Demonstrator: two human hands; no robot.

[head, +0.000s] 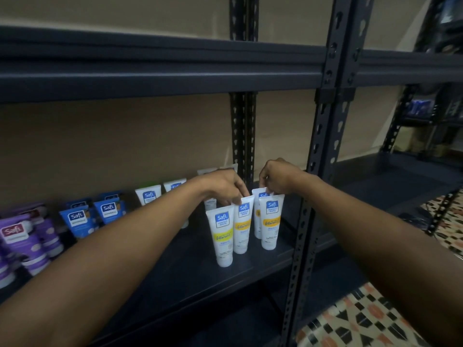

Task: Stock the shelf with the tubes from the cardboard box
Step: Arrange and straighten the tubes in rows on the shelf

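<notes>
Several white tubes with blue and yellow labels stand cap-down on the dark shelf (190,266). My left hand (225,185) pinches the top edge of the second white tube (241,226). My right hand (279,177) pinches the top of the rightmost white tube (271,225), with another white tube (258,196) just behind it. A front white tube (223,239) stands free at the left of the group. The cardboard box is out of view.
Blue tubes (77,220) and purple tubes (22,242) line the shelf to the left, more white tubes (147,195) behind. A perforated upright post (308,221) stands right of the group. The shelf above (160,68) overhangs. Patterned floor (363,321) lies at lower right.
</notes>
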